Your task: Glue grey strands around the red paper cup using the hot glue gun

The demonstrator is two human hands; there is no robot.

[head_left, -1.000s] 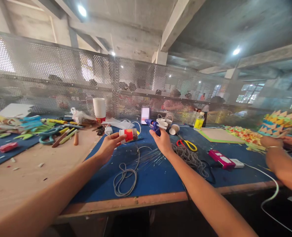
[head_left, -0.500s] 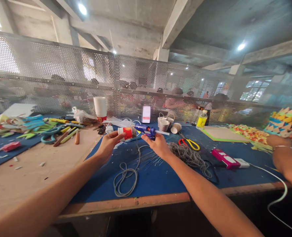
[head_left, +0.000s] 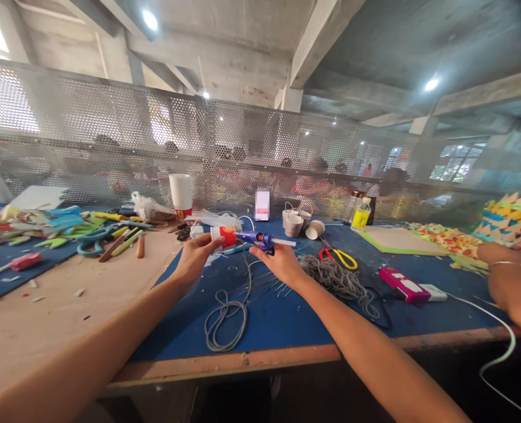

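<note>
My left hand (head_left: 194, 258) is closed around a small red-and-white paper cup (head_left: 225, 235), held on its side above the blue mat (head_left: 278, 311). My right hand (head_left: 278, 261) grips a blue glue gun (head_left: 258, 239) with a white glue stick poking out of its back. The gun's nozzle points left and touches the cup's mouth end. A grey cord (head_left: 227, 311) hangs down from the cup area and loops on the mat below my hands. A pile of grey cord (head_left: 335, 279) lies just right of my right hand.
Red-and-yellow scissors (head_left: 339, 257), small cups (head_left: 302, 224), a yellow bottle (head_left: 359, 216) and a pink box (head_left: 403, 284) lie to the right. Another person's arm (head_left: 507, 288) works at colourful paper crafts. Scissors, pens and a cup stack (head_left: 181, 194) sit left. A perforated metal screen (head_left: 110, 141) backs the table.
My right hand swung the glue gun left and down, from beside the small cups to the cup in my left hand. The left hand lifted the cup slightly.
</note>
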